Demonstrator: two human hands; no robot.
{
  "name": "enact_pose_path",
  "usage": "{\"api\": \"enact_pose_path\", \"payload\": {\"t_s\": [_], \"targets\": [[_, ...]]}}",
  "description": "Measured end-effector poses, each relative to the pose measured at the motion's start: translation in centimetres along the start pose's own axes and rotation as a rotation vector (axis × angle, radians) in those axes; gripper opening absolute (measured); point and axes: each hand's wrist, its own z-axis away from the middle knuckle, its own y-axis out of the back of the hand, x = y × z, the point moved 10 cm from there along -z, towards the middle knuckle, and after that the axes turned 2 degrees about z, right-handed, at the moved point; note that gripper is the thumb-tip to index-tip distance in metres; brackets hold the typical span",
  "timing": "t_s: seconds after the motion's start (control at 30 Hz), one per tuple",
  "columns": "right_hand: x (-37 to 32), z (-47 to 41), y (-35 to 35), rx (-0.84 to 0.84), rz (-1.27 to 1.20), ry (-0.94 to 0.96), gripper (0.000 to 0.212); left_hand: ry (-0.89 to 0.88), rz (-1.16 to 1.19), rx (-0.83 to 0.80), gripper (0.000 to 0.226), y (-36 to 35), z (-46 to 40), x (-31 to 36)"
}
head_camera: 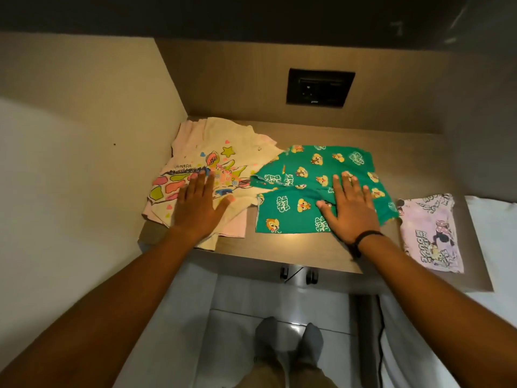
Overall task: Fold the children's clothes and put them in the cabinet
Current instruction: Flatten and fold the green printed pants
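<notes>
- Two feet in grey socks point(291, 343) are standing on the pale tiled floor point(246, 326), nearest the camera, below the table edge.
- Both bare forearms are reaching up and forward over the wooden table point(268, 249); a dark band point(363, 236) is circling the right wrist.
- The left hand point(200, 204) is lying flat, palm down, fingers spread, on the cream shirt point(212, 158); it is pinching nothing.
- The right hand point(349, 204) is lying flat too, fingers spread, pressing on the green garment point(302, 180); it is gripping nothing.
- The cream shirt, with a bright printed drawing and stars, is sitting on the table's left part against the side wall point(84, 135), its near hem hanging just over the table edge; a pink layer is showing beneath it.
- The green garment, printed with cartoon chipmunks, is lying spread in the middle, its left edge touching the cream shirt.
- A lilac garment point(432, 233) with cartoon mice is lying folded at the right, just beside the green one.
- Farthest off, a black socket plate point(320, 88) is sitting in the back panel above the clothes.
</notes>
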Motion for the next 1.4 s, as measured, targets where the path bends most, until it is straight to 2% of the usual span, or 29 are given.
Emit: {"api": "enact_pose_path", "payload": {"t_s": [0.13,0.23,0.33,0.43,0.57,0.63,0.7,0.77,0.9,1.0,1.03,1.1,1.17,1.2,1.23,1.3,1.4], "targets": [[0.1,4.8,-1.0,-0.028,0.011,-0.137,0.098,0.076,-0.092,0.013,0.089,2.6,-0.6,-1.3],[-0.4,4.8,-0.2,-0.043,0.047,-0.074,0.115,-0.109,-0.012,0.040,0.077,3.0,-1.1,3.5],[-1.3,2.8,0.6,-0.084,0.040,0.042,0.126,-0.187,0.068,-0.093,0.077,0.0,-1.3,6.5],[-1.6,2.2,-0.1,-0.123,0.048,0.023,0.133,-0.125,0.045,-0.053,0.073,-0.1,-2.6,4.5],[-3.2,3.1,-0.6,-0.127,0.018,-0.034,0.143,0.100,-0.072,0.000,0.072,2.6,-5.0,-1.3],[-3.7,3.3,-0.6,-0.143,-0.022,-0.022,0.144,0.101,-0.098,0.105,0.071,4.2,-5.1,-1.3],[-3.2,3.1,0.0,-0.086,-0.096,-0.017,0.136,0.027,-0.025,0.143,0.072,3.8,-4.8,0.0],[-1.7,3.2,0.7,-0.008,-0.111,-0.032,0.121,-0.028,0.028,0.058,0.076,1.5,-4.7,0.8],[-0.1,3.6,0.3,0.002,0.021,-0.017,0.109,0.060,0.073,0.039,0.074,0.2,-5.2,-0.7],[-0.4,3.4,0.2,-0.030,-0.001,-0.010,0.108,0.112,0.118,0.112,0.073,1.6,-4.1,2.2],[-0.2,3.1,0.6,-0.017,-0.044,-0.012,0.104,0.053,0.155,0.162,0.070,2.5,-3.2,5.1],[1.2,2.8,2.0,0.068,-0.127,-0.044,0.088,-0.224,0.279,0.204,0.062,4.0,-0.8,13.7],[3.2,2.7,2.6,0.131,-0.096,-0.076,0.072,-0.520,0.357,0.137,0.057,3.8,1.8,22.9],[3.7,2.8,2.3,0.127,-0.061,-0.074,0.068,-0.596,0.355,0.081,0.057,2.9,2.6,26.4],[4.1,2.9,1.8,0.116,-0.033,-0.065,0.066,-0.614,0.349,0.023,0.059,1.8,2.6,28.7],[4.1,2.9,1.2,0.111,-0.008,-0.047,0.065,-0.521,0.292,-0.082,0.066,-0.6,0.4,30.0],[4.0,2.9,1.1,0.119,0.000,-0.037,0.064,-0.388,0.101,-0.075,0.075,-2.0,-3.7,28.1]]}}
